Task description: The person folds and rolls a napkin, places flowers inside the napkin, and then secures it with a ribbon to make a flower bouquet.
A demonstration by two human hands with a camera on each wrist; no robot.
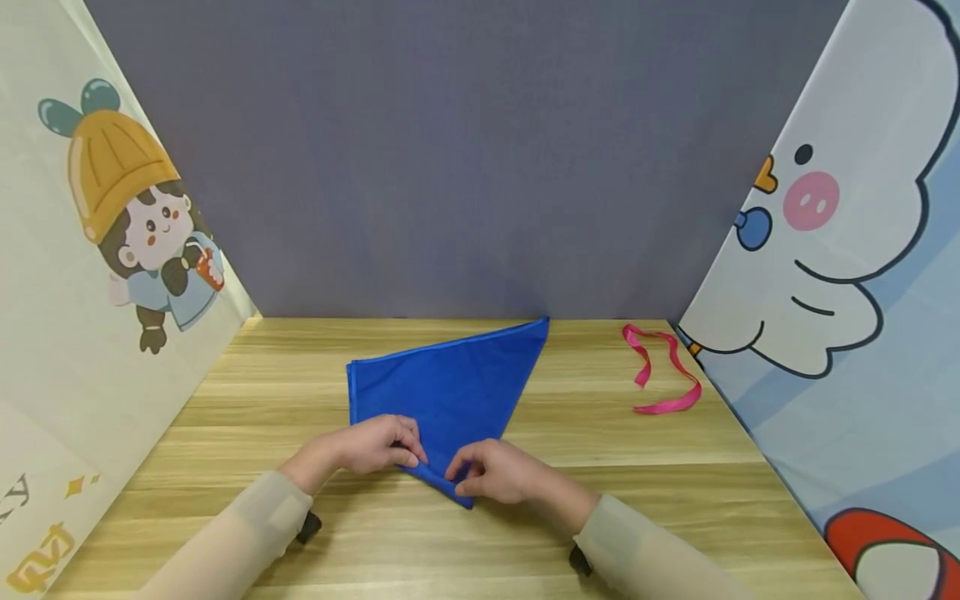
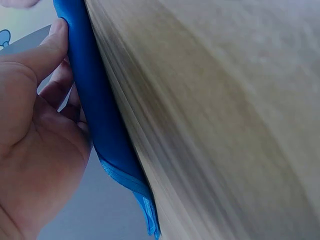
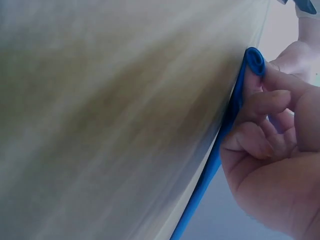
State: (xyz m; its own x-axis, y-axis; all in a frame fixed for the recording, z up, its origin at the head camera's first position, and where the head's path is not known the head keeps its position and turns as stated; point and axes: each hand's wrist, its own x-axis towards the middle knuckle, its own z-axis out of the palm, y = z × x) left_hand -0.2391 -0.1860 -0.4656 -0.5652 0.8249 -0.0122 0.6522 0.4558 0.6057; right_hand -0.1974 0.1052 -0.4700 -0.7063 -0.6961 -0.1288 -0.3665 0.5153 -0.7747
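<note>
With our left hand [image 1: 378,444] and right hand [image 1: 501,472] we are pinching the rolled near edge [image 3: 256,61] of a blue cloth [image 1: 450,383], which is lying mid-table on the wood-grain tabletop [image 1: 720,500]. We are judging the rolling barely begun: a narrow coil is showing, while the far part is lying flat. At far right a pink ribbon [image 1: 678,405] is lying untouched. On the left wall [image 1: 112,400] we are reading only a clipped "Y".

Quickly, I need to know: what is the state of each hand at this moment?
Left hand: closed, holding the blue cloth by its rolled edge.
Right hand: closed, pinching the same rolled edge near its end.
</note>
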